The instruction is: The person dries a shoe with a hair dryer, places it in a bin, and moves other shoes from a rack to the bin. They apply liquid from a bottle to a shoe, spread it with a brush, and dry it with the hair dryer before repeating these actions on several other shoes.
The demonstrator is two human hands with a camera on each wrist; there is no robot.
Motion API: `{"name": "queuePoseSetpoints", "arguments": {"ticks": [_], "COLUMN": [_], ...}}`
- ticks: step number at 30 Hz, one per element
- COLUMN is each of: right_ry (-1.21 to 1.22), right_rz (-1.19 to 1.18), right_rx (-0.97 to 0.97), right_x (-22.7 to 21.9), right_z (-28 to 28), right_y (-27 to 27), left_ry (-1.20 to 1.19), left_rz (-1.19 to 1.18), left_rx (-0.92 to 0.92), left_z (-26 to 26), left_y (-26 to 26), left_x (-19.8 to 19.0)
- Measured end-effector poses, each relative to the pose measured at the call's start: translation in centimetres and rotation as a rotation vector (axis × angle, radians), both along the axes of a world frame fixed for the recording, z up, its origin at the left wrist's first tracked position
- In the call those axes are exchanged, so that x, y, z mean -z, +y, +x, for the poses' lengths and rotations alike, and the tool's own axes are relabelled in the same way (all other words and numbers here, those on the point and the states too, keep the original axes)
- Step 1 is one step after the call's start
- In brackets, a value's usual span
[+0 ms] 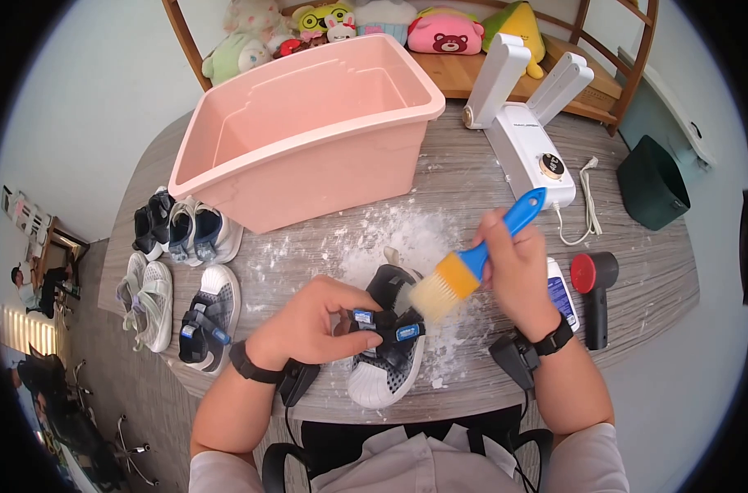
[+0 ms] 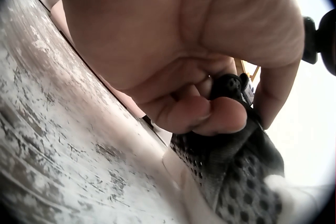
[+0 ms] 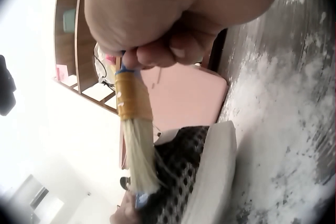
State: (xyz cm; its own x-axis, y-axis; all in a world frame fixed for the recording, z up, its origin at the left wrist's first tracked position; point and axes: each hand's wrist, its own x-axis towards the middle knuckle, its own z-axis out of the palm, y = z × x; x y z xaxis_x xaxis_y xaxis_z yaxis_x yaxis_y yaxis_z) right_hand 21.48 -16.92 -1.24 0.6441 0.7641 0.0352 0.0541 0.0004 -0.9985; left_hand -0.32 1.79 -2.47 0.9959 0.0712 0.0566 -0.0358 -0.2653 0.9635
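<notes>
A dark mesh sneaker with a white toe cap stands on the table in front of me, its toe toward me. My left hand holds the sneaker by its dark straps, thumb and fingers around them near the opening. In my right hand is a paintbrush with a blue handle, yellow band and pale bristles. The bristles lie against the sneaker's side by the strap end, as the right wrist view shows at the brush tip. White powder is scattered around the sneaker.
Several other shoes stand at the left. A large pink bin stands behind, a white shoe dryer at the back right. A white bottle and a dark handheld device with a red end lie right of my right hand.
</notes>
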Motion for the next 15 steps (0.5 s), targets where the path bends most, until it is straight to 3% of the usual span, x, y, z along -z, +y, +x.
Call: {"name": "queuePoseSetpoints", "arguments": {"ticks": [3,5,9,11,13,15], "right_ry": [0.007,0.143,-0.009,-0.017,0.007,0.033], "right_rz": [0.089,0.058,-0.025,0.102,0.072,0.042], "right_rx": [0.112,-0.081,-0.111,0.139,0.060,-0.016], "right_x": [0.0,-0.1,0.2,0.8,0.7,0.6], "right_z": [0.9,0.6,-0.1,0.6,1.2,1.1], "right_y": [-0.2,-0.3,0.2,0.6,0.1,-0.1], "left_ry": [-0.077,-0.081,-0.061,-0.030,0.079,0.043], "left_rz": [0.046,0.043,0.009,-0.015,-0.019,-0.054], "left_rx": [0.009,0.011,-0.016,-0.022,-0.015,-0.022], "left_z": [0.2,0.1,0.0,0.0,0.0,0.2], "left_y": [-0.1,-0.1,0.2,0.1,-0.3,-0.5], "left_x": [-0.1,0.1,0.5,0.1,-1.2,-0.7]}}
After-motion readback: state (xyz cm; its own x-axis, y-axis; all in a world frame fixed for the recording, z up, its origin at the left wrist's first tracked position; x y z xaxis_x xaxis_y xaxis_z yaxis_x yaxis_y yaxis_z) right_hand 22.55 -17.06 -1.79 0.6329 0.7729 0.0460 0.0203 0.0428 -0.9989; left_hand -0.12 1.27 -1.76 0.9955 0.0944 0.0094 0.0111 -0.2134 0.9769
